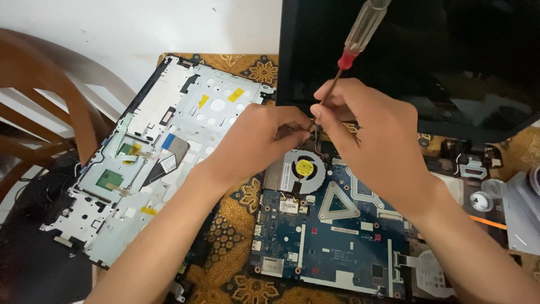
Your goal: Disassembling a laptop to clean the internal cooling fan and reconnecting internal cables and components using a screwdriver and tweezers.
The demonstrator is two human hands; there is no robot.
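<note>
— What are the hands doing?

— The right hand (365, 132) pinches the thin shaft of a screwdriver (351, 48) between thumb and fingertips; its clear handle with a red collar tilts up and to the right, in front of the dark laptop screen (450, 56). The left hand (259, 141) is curled, fingertips pressed together on something small and dark right beside the screwdriver tip. What it grips, I cannot tell.

— And where is that?

— At the far edge of the blue motherboard (332, 236), just above the round cooling fan (304, 169) with its yellow sticker. The board lies in the open laptop base, below the upright screen.

— Anything beside it?

— To the left, the removed palmrest cover (157, 152) lies upside down, silver, with yellow tape patches. Both rest on a bench covered by a brown and gold patterned cloth (225, 225). A wooden chair (50, 95) stands at the far left.
</note>
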